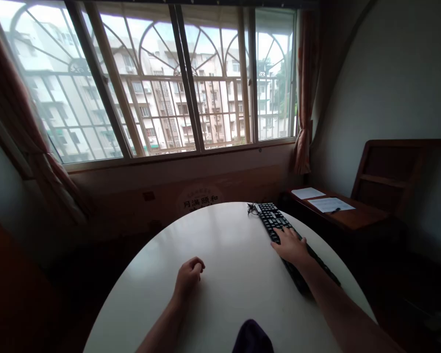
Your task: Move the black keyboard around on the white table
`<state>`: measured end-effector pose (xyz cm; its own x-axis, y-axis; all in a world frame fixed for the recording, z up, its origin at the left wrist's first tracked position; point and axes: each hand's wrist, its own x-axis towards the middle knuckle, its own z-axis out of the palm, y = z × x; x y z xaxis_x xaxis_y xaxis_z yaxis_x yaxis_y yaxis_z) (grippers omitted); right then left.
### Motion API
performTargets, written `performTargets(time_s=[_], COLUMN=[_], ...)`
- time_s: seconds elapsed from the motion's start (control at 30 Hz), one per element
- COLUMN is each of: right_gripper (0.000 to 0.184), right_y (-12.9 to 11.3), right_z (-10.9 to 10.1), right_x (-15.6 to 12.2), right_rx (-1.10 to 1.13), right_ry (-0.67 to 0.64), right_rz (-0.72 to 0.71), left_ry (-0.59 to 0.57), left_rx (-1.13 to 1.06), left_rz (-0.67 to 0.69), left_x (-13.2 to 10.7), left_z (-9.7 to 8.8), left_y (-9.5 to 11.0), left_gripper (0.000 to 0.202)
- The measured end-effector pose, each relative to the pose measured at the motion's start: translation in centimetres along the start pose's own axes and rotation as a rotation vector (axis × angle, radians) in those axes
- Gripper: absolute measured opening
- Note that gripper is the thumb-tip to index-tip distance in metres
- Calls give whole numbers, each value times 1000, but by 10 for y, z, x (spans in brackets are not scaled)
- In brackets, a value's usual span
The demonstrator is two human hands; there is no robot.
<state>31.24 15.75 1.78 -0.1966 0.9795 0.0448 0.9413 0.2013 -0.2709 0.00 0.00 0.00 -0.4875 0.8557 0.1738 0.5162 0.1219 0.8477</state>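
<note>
A long black keyboard (269, 214) lies slantwise on the right side of a round white table (228, 294). My right hand (291, 246) rests palm down across its middle, fingers spread over the keys and not wrapped round it. The hand and forearm cover part of the keys. A thin dark cable (251, 210) is bunched at the keyboard's far end. My left hand (189, 277) lies on the bare tabletop left of the keyboard, its fingers curled into a loose fist. Nothing shows in that fist.
Something dark purple (253, 337), perhaps cloth, shows at the bottom edge. Right of the table, a wooden chair (371, 215) bears sheets of paper (330, 204) and a dark pen (335, 210). A barred window (191, 98) fills the far wall, with curtains (304, 98) beside it.
</note>
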Motion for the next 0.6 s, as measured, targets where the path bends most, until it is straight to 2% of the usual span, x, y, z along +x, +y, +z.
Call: performTargets(time_s=[0.07, 0.23, 0.3, 0.37, 0.47, 0.6], right_gripper=[60, 60, 61, 61, 61, 58], right_y=[2, 10, 15, 19, 21, 18], right_z=[-1, -7, -7, -7, -5, -3], right_x=[-1, -2, -1, 1, 2, 3], right_rx=[0, 37, 65, 86, 79, 49], right_ry=[-20, -61, -65, -65, -64, -64], right_rz=[13, 62, 78, 80, 68, 61], left_ry=[-21, -205, -214, -172, -98, -139], left_rx=[57, 13, -10, -3, 75, 359], left_rz=[-56, -371, -400, -355, -199, -16], left_x=[5, 19, 22, 20, 13, -1], left_z=[-1, -7, -8, -7, -4, -2], left_y=[6, 30, 31, 26, 14, 15], left_gripper=[16, 8, 8, 9, 16, 23])
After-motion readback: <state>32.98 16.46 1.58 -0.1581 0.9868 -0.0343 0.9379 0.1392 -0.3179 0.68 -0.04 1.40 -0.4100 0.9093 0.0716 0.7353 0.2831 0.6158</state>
